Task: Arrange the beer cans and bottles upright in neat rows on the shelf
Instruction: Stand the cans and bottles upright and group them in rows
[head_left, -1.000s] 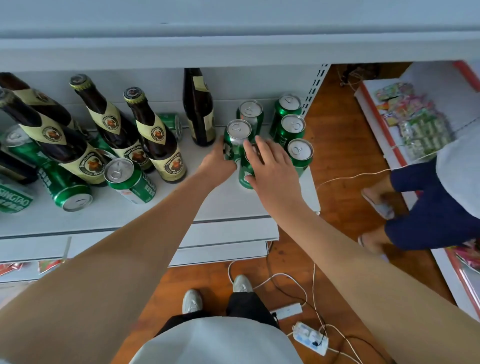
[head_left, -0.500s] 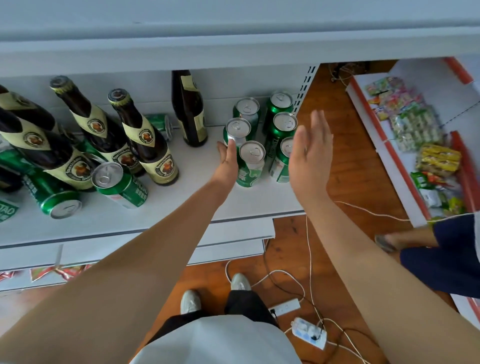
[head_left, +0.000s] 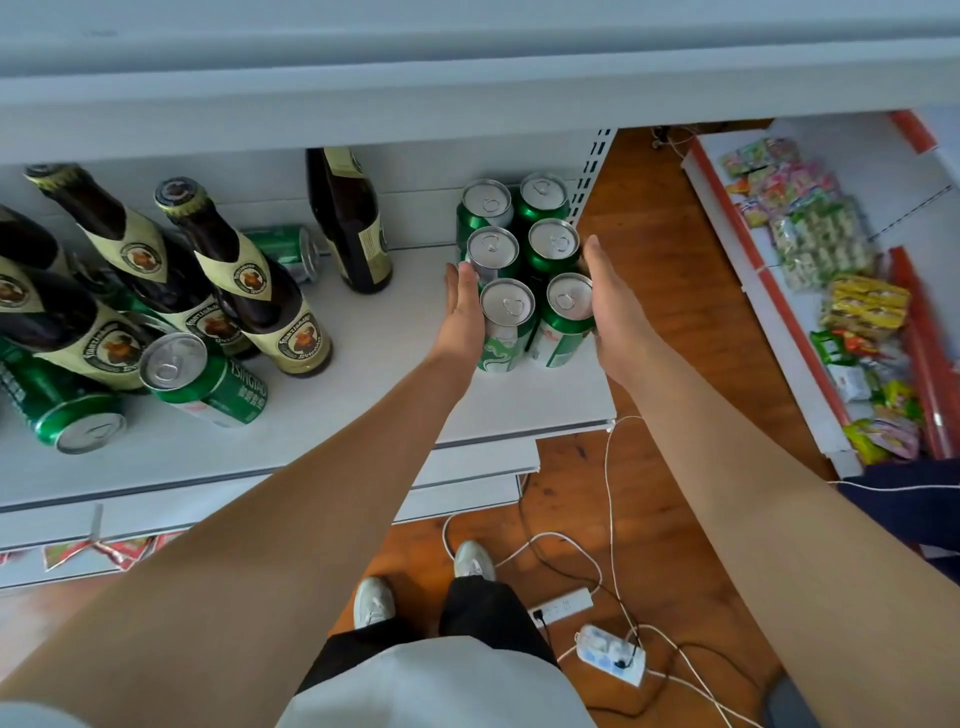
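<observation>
Several green beer cans (head_left: 524, 291) stand upright in two rows at the right end of the white shelf (head_left: 363, 395). My left hand (head_left: 464, 312) lies flat against the left side of the block, fingers straight. My right hand (head_left: 608, 306) presses flat on its right side. Neither hand grips a can. A dark bottle (head_left: 353, 223) stands upright at the back. Brown bottles with cream labels (head_left: 244, 280) stand at the left. Green cans lie on their sides: one in front (head_left: 202, 382), one at far left (head_left: 57, 410), one at the back (head_left: 283, 249).
The upper shelf board (head_left: 467, 88) overhangs the work area. The shelf's right end stops beside the cans, next to a slotted upright (head_left: 592, 171). On the wooden floor lie white cables and a power strip (head_left: 613, 657). A snack rack (head_left: 831, 291) stands at right.
My right hand came down from raised and open beside the cans to rest flat against the right row. My left hand stayed at the left side. The can block looks tighter.
</observation>
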